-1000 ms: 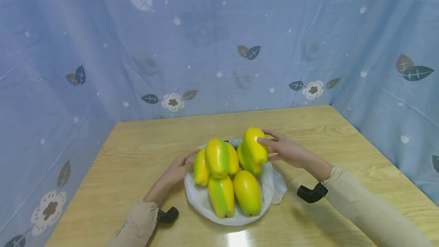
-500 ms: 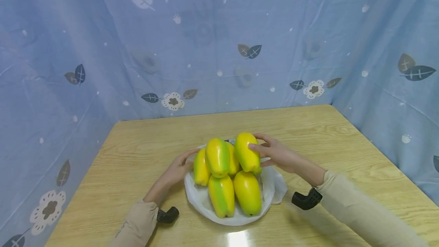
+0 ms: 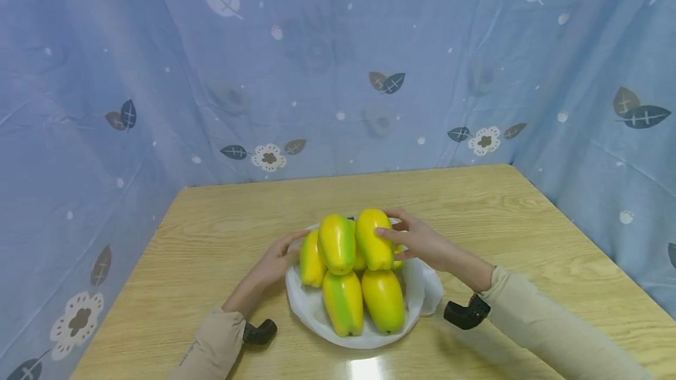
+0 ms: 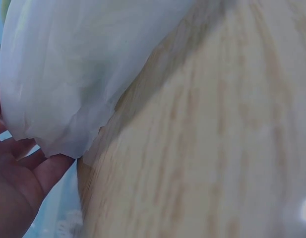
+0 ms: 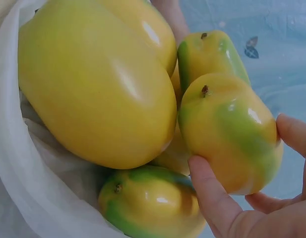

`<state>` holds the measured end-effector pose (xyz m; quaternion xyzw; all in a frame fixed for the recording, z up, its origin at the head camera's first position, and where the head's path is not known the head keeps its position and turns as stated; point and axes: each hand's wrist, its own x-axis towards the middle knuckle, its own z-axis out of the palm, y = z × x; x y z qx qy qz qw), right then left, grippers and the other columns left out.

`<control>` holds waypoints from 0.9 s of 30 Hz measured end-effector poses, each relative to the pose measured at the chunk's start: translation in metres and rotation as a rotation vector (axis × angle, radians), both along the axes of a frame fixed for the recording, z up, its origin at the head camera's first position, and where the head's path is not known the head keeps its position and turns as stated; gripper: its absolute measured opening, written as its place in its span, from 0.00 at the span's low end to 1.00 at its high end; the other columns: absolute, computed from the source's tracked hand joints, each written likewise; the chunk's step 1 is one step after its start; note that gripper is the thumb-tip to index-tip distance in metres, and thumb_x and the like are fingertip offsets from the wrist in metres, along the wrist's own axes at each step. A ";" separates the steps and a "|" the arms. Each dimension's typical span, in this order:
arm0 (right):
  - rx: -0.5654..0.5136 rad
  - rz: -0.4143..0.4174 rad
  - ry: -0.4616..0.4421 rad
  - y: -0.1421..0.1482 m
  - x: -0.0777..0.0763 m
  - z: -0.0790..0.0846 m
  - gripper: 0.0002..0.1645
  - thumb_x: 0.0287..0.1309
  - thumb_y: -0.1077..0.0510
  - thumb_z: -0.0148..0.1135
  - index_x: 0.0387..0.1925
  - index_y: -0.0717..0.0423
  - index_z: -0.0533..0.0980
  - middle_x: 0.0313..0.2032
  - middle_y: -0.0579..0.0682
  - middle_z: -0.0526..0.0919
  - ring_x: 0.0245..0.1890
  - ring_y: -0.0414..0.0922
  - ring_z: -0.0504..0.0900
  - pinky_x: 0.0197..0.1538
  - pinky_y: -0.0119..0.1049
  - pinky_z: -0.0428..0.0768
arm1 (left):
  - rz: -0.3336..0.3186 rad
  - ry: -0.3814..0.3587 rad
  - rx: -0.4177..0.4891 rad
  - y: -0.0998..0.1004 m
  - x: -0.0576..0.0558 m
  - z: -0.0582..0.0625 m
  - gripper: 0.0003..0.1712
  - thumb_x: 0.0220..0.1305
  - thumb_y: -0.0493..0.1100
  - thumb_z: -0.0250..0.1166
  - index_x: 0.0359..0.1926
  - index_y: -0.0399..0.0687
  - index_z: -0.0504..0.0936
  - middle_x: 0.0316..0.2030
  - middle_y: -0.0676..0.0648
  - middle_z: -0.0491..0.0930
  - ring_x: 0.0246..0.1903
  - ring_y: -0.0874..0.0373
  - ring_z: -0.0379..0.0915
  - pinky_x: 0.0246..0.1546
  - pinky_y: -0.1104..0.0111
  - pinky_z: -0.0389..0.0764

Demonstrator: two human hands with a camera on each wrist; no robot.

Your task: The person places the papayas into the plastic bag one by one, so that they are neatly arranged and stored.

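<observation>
Several yellow-and-green papayas [image 3: 340, 304] lie heaped in a round white plastic bag [image 3: 315, 324] whose sides are spread like a bowl. My right hand [image 3: 422, 244] grips one papaya [image 3: 374, 239] at the top right of the heap, beside another upper papaya [image 3: 336, 244]. In the right wrist view, thumb and fingers [image 5: 208, 191] lie on opposite sides of the gripped papaya [image 5: 234, 139]. At the left rim, my left hand [image 3: 274, 260] holds the bag's side. The left wrist view shows its fingers [image 4: 53, 171] partly hidden by the bag [image 4: 78, 84].
The heap stands near the front of a light wooden table [image 3: 227, 210]. Blue patterned curtains [image 3: 327, 75] rise behind the table and along both sides. A black device [image 3: 467, 312] is on the right wrist, and a matching device [image 3: 260, 332] on the left.
My right hand has moved left and slightly down with the papaya, bringing it over the heap beside the other upper papaya. The left hand has stayed at the bag's left rim.
</observation>
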<state>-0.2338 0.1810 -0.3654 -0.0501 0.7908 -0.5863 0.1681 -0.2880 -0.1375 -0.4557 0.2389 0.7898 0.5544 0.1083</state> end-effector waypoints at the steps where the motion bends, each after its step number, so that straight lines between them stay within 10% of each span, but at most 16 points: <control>1: 0.001 -0.005 -0.002 0.000 0.000 0.000 0.45 0.60 0.44 0.61 0.71 0.54 0.53 0.60 0.67 0.63 0.51 0.55 0.75 0.48 0.50 0.80 | 0.001 0.003 0.001 0.000 0.000 0.000 0.27 0.68 0.31 0.47 0.68 0.41 0.64 0.69 0.39 0.58 0.70 0.43 0.44 0.67 0.45 0.43; 27: 0.016 -0.006 0.008 0.007 -0.005 0.001 0.42 0.63 0.48 0.60 0.70 0.59 0.54 0.61 0.68 0.61 0.52 0.56 0.75 0.48 0.48 0.80 | 0.026 -0.028 0.001 0.006 -0.003 -0.005 0.28 0.68 0.32 0.49 0.68 0.44 0.64 0.69 0.41 0.57 0.70 0.43 0.43 0.66 0.42 0.42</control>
